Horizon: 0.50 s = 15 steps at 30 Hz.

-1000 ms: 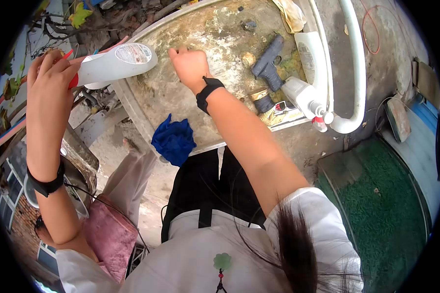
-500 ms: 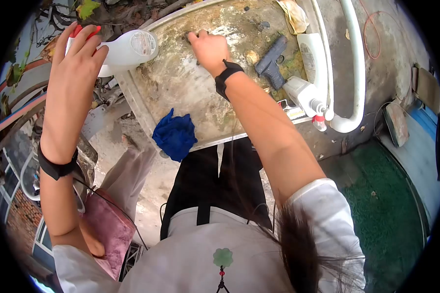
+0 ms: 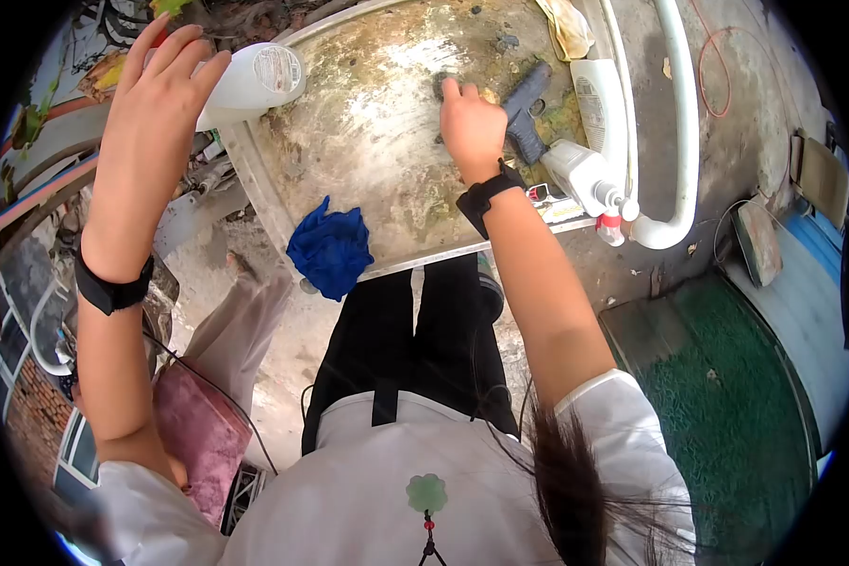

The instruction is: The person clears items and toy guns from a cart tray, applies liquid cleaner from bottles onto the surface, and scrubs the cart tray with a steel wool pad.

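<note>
My left hand (image 3: pixel 160 104) is at the upper left, its fingers around the neck of a white bottle (image 3: pixel 255 80) by the tabletop's corner; a bit of red shows between them. My right hand (image 3: pixel 472 123) is closed low over the stained tabletop (image 3: pixel 368 160), with a small dark thing (image 3: pixel 440 87) at its fingertips, mostly hidden. Just right of it lies a black pistol-shaped object (image 3: pixel 526 108). A crumpled blue cloth (image 3: pixel 330 250) hangs over the table's near left edge.
A white bottle (image 3: pixel 599 108) and a clear one with a red tip (image 3: pixel 580 174) lie at the right edge, below a yellowish cloth (image 3: pixel 566 28). Beyond runs a thick white pipe (image 3: pixel 690 123). Pink fabric (image 3: pixel 198 424) is at lower left, green matting (image 3: pixel 726 406) at lower right.
My right hand has moved right across the tabletop, close to the black pistol-shaped object. My left hand has risen and shifted right, and the bottle beside it is tilted differently.
</note>
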Available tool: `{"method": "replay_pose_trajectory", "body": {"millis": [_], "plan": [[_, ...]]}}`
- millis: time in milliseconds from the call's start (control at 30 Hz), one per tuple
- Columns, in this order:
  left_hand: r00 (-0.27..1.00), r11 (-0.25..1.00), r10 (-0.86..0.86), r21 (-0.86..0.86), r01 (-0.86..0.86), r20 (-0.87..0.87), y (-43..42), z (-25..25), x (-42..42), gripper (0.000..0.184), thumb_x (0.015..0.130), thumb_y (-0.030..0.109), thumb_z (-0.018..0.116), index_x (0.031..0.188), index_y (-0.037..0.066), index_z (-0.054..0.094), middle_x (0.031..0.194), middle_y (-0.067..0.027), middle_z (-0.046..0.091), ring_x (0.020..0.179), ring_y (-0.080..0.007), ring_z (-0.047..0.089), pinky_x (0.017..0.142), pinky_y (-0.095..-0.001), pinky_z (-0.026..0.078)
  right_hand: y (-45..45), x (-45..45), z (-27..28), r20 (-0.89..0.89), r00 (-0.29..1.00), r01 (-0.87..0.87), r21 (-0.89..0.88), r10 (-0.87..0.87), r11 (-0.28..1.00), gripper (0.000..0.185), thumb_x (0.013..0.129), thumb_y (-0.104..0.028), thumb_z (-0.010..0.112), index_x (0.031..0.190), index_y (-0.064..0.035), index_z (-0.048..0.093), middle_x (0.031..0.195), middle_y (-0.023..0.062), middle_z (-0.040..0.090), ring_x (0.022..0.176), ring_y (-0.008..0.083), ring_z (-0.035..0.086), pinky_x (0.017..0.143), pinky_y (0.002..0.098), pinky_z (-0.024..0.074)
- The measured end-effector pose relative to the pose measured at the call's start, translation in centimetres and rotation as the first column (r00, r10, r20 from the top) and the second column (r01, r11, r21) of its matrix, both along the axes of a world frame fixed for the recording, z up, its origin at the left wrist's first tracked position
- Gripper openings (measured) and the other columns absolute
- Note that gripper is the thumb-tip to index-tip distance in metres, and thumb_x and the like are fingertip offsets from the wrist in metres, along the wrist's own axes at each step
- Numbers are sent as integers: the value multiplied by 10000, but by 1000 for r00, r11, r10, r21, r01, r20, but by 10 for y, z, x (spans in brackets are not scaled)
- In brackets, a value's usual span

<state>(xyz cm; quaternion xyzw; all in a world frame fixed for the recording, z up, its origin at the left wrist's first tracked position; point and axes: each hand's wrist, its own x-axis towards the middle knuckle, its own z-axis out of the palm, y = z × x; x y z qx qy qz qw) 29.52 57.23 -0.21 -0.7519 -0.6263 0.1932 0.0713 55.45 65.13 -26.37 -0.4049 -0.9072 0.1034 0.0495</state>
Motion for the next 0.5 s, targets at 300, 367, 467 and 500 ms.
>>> {"method": "replay_pose_trajectory", "body": {"millis": [300,367,467,500], "plan": [[905,996,83,-10,-87,416,-12,-31,57,378,737,-23,609,1111,22,627,1141,-121,618,1146,-307,564,949,-415,463,-134,-19,16,-193,899,-418,-105,393,903,219,779,-113,618,984,-69,552,813,53,584,683,206,651,586,343,520],[810,961,267,-212,-180,523,-59,-63,78,363,769,15,648,1129,44,618,1142,-123,613,1082,-320,587,929,-406,473,-135,-8,3,-205,879,-455,-93,430,886,227,778,-120,621,990,-72,554,811,49,583,691,200,650,607,345,523],[675,812,558,-486,-323,483,-141,-115,105,540,712,73,770,1218,49,582,1253,-136,576,1158,-331,562,950,-430,472,-77,16,8,-82,978,-201,-138,191,970,227,781,-77,619,995,-82,544,840,79,594,674,220,647,585,347,513],[654,786,597,-500,-363,465,-166,-130,114,545,716,77,767,1226,55,576,1235,-135,575,1162,-326,554,955,-428,465,-58,25,11,23,997,-73,-123,76,990,222,786,-66,624,992,-90,542,842,78,598,665,223,651,564,352,517]]}}
